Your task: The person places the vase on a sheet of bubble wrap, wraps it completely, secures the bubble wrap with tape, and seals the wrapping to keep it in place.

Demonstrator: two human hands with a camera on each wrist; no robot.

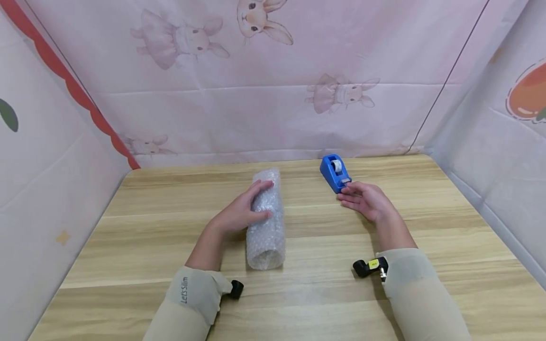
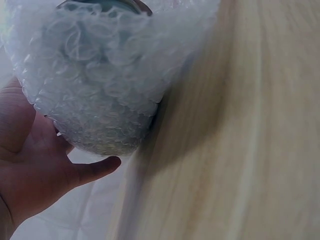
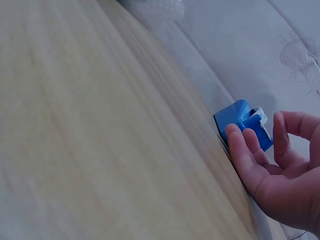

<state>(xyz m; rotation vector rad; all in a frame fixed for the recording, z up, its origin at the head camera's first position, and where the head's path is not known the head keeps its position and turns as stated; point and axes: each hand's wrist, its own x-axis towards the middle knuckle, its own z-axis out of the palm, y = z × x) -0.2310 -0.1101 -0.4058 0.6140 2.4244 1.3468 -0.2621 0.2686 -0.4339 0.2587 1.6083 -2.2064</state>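
A roll of bubble wrap (image 1: 268, 232) lies lengthwise on the wooden table (image 1: 315, 293), one end facing me. A rounded rim (image 2: 117, 6) shows at the open end in the left wrist view. From its left side, my left hand (image 1: 239, 210) holds the roll, thumb and index finger lying over it; the other fingers are mostly hidden. Farther right stands a blue tape dispenser (image 1: 330, 173) with a white tape roll (image 1: 336, 166). My right hand (image 1: 368, 201) is at its cutter end, lower fingers loosely extended, fingertips (image 3: 232, 131) overlapping the dispenser in the right wrist view.
A fabric backdrop with printed rabbits (image 1: 256, 113) rises behind the table's far edge. More fabric walls stand along the left side (image 1: 55, 189) and right side (image 1: 490, 156). Small black cameras (image 1: 362, 268) are strapped at both sleeve cuffs.
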